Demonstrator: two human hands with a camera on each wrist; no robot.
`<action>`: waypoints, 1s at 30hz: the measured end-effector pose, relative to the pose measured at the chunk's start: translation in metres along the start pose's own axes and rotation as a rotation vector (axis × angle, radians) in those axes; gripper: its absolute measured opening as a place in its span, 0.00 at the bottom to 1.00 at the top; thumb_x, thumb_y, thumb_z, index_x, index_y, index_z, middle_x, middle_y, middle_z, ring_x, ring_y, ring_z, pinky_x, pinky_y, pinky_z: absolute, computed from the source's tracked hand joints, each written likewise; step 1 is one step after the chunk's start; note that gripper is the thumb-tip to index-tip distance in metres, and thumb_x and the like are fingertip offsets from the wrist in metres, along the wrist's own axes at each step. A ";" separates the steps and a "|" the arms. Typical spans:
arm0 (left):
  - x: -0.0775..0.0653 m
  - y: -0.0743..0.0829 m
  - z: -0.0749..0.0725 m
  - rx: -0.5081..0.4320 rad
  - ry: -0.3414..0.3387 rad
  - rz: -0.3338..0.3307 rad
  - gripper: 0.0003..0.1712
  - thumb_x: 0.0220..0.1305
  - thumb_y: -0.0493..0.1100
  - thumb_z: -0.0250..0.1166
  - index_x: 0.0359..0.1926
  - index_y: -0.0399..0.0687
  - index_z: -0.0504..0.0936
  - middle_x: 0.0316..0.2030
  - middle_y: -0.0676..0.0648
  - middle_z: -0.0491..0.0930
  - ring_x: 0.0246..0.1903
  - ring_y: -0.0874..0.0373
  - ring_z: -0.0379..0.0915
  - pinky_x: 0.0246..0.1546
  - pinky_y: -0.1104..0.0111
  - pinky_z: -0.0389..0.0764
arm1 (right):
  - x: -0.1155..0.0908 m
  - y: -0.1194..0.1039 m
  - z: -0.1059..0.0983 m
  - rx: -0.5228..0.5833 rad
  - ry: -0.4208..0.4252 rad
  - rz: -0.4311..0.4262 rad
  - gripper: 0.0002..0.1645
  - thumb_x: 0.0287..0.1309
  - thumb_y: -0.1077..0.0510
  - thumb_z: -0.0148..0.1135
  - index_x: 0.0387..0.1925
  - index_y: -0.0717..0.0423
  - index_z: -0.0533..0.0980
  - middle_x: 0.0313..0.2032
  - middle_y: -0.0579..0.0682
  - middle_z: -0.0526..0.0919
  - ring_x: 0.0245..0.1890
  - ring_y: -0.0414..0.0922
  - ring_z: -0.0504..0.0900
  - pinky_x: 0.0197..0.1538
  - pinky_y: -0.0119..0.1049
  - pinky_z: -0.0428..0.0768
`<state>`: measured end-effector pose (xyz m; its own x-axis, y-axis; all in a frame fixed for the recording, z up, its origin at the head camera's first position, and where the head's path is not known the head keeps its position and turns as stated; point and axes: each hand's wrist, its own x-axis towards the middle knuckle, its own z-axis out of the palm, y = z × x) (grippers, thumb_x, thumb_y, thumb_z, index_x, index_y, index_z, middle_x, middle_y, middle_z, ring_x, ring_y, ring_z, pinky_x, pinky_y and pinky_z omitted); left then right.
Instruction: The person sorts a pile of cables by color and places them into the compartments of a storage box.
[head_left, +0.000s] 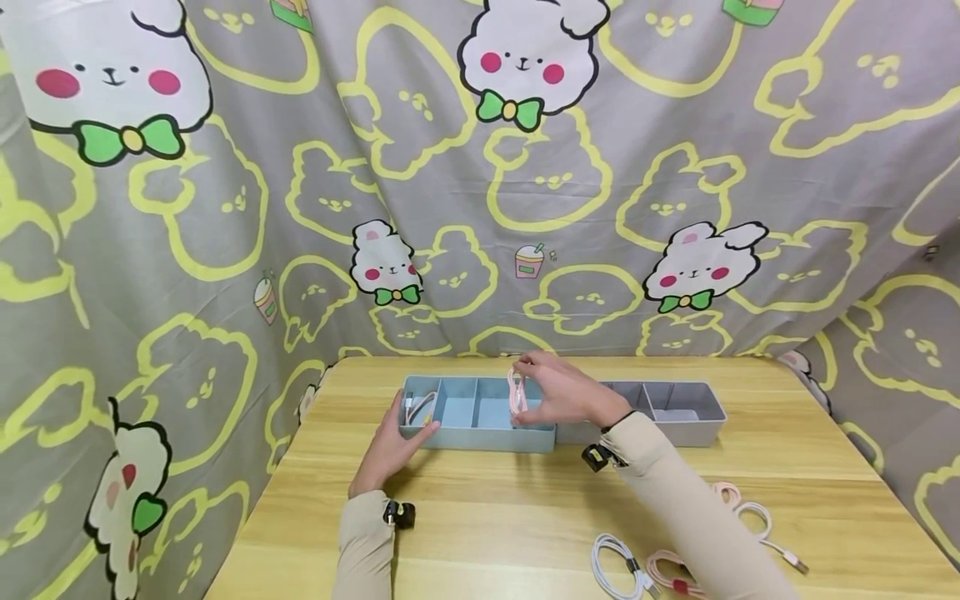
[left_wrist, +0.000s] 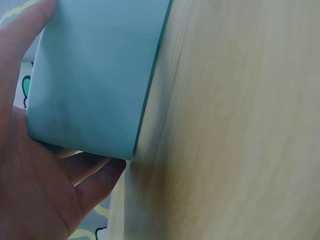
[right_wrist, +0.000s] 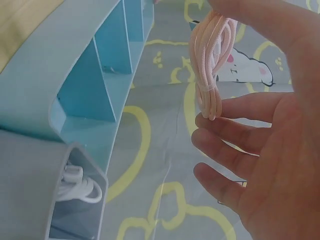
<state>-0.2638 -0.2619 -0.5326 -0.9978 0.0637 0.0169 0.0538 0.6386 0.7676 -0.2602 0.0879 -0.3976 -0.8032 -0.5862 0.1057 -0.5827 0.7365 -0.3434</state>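
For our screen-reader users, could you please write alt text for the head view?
A person's right hand holds a bundled pink cable over a blue divided box, while the left hand grips the box's left end. A gray divided box stands beside it on a wooden table, with more coiled cables at the near right.

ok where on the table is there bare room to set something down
The light wood-grain tabletop is bare between the two beige sleeves, in front of the pale-blue divided box. More room lies left of the left hand and right of the grey divided box. Crowded: the near right, where coiled pink and white cables lie beside the right sleeve.
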 end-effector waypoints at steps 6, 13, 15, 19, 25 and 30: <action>0.001 0.003 0.001 0.009 0.011 -0.005 0.69 0.58 0.77 0.67 0.85 0.54 0.40 0.82 0.36 0.47 0.80 0.34 0.47 0.77 0.35 0.56 | 0.007 -0.004 0.004 -0.008 0.003 0.002 0.56 0.51 0.32 0.76 0.73 0.58 0.70 0.69 0.55 0.73 0.66 0.52 0.75 0.65 0.50 0.80; -0.001 0.002 0.000 0.012 0.004 -0.003 0.69 0.58 0.77 0.67 0.85 0.57 0.39 0.83 0.37 0.46 0.81 0.35 0.46 0.77 0.35 0.55 | 0.018 -0.009 0.012 -0.043 0.004 -0.020 0.55 0.51 0.31 0.75 0.71 0.59 0.72 0.68 0.56 0.74 0.68 0.54 0.74 0.68 0.52 0.77; -0.001 0.002 0.000 0.006 0.004 -0.006 0.69 0.57 0.77 0.67 0.85 0.57 0.39 0.83 0.38 0.46 0.81 0.35 0.46 0.77 0.35 0.55 | 0.020 -0.010 0.014 -0.048 -0.001 -0.021 0.55 0.51 0.30 0.75 0.71 0.59 0.72 0.68 0.56 0.75 0.68 0.54 0.74 0.69 0.52 0.76; -0.002 0.002 0.000 0.002 0.003 -0.007 0.69 0.58 0.76 0.67 0.85 0.55 0.40 0.83 0.37 0.46 0.81 0.35 0.46 0.77 0.34 0.55 | 0.025 -0.015 0.018 -0.060 -0.001 -0.033 0.54 0.51 0.30 0.76 0.70 0.58 0.74 0.67 0.55 0.76 0.66 0.53 0.76 0.67 0.51 0.78; -0.001 0.002 0.001 0.009 0.011 -0.007 0.69 0.57 0.77 0.67 0.85 0.56 0.41 0.83 0.38 0.47 0.81 0.35 0.47 0.77 0.35 0.56 | 0.032 -0.018 0.023 -0.099 0.005 -0.048 0.53 0.50 0.29 0.75 0.68 0.58 0.75 0.65 0.54 0.77 0.65 0.52 0.76 0.67 0.50 0.78; 0.000 0.001 0.001 0.026 0.015 -0.010 0.69 0.57 0.78 0.66 0.85 0.55 0.40 0.83 0.37 0.47 0.80 0.34 0.47 0.76 0.34 0.56 | 0.038 -0.021 0.025 -0.097 -0.007 -0.037 0.54 0.50 0.29 0.75 0.69 0.58 0.75 0.66 0.55 0.77 0.66 0.54 0.76 0.68 0.52 0.77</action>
<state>-0.2635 -0.2606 -0.5323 -0.9988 0.0454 0.0194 0.0445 0.6589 0.7509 -0.2750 0.0416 -0.4099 -0.7800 -0.6159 0.1103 -0.6218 0.7432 -0.2472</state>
